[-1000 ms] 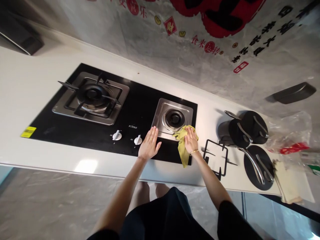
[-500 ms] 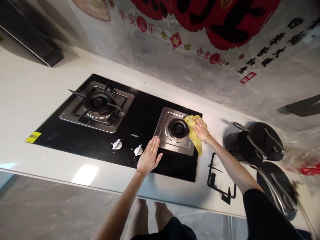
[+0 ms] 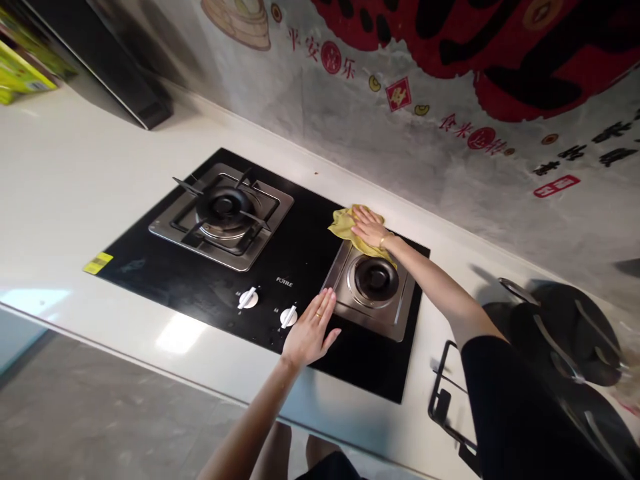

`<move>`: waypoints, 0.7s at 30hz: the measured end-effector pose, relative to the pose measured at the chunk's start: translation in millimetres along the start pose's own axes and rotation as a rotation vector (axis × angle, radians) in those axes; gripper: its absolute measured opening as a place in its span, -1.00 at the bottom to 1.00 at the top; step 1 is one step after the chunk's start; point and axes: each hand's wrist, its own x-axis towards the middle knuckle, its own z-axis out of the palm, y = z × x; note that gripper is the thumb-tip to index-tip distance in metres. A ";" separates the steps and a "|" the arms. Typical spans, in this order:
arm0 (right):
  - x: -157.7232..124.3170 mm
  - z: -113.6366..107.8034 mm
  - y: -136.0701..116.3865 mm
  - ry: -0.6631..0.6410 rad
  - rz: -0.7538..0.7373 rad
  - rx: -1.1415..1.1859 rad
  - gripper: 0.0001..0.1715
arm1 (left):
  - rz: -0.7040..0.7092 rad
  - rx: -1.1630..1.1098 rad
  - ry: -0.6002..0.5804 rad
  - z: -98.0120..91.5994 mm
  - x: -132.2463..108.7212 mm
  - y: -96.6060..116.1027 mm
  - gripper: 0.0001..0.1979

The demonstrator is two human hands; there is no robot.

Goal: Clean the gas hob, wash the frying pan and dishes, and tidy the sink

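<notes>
My right hand [image 3: 369, 228] presses a yellow cleaning cloth [image 3: 345, 223] onto the back of the black glass gas hob [image 3: 295, 233], behind the right burner [image 3: 376, 279]. This burner has no pan support on it, and the cloth covers part of its steel plate's rear edge. My left hand [image 3: 311, 331] lies flat on the hob's front part with fingers extended and nothing in it. It is just right of the right white knob [image 3: 289, 317]; the left knob [image 3: 248, 298] is farther off. The left burner [image 3: 224, 207] carries its black pan support.
A removed black pan support [image 3: 440, 400] lies on the white counter [image 3: 120, 153] right of the hob, partly hidden by my sleeve. Dark lidded pots [image 3: 575, 320] stand at the right. A dark slanted object [image 3: 115, 67] and green packaging [image 3: 23, 70] are at the back left.
My right hand has slid the cloth from the right side of the right burner to behind it, leftward and back. My left hand stays in about the same spot on the hob. The view has shifted left.
</notes>
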 end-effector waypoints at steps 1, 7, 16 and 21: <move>10.9 -2.3 -3.1 -0.002 -0.040 -0.002 -0.32 | -0.002 0.003 -0.005 -0.4 -0.3 -0.3 -0.19; -56.8 -0.9 50.4 -0.004 -0.131 -0.008 -0.25 | -0.013 0.012 -0.036 -1.5 -1.9 -0.4 -0.18; -170.3 11.7 90.3 -0.024 0.116 -0.119 -0.25 | 0.003 0.035 -0.014 0.3 2.1 2.5 -0.17; -51.2 -8.2 31.5 -0.064 -0.119 -0.085 -0.16 | -0.003 0.043 -0.046 -1.1 1.6 2.3 -0.17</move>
